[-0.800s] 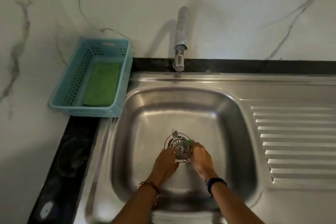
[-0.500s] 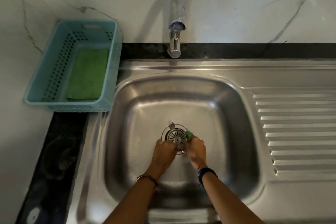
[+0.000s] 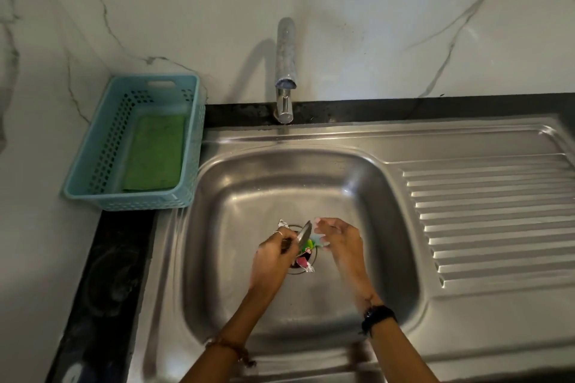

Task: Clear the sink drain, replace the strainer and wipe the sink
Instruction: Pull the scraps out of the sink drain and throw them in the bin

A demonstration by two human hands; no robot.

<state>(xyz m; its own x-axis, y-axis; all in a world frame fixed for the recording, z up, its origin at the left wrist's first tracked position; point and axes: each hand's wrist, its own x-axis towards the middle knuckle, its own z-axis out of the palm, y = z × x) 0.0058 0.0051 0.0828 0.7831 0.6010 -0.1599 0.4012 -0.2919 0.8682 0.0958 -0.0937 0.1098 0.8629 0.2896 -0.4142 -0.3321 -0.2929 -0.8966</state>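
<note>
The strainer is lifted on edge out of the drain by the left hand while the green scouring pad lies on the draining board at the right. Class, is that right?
Not quite. The head view shows the green scouring pad lying inside the blue basket left of the sink, not on the draining board. The rest holds: the left hand holds the strainer tilted on edge above the drain.

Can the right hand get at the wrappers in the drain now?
Probably yes. The left hand holds the strainer tilted up off the drain, the wrappers lie exposed, and the open right hand hovers beside them with nothing between.
</note>
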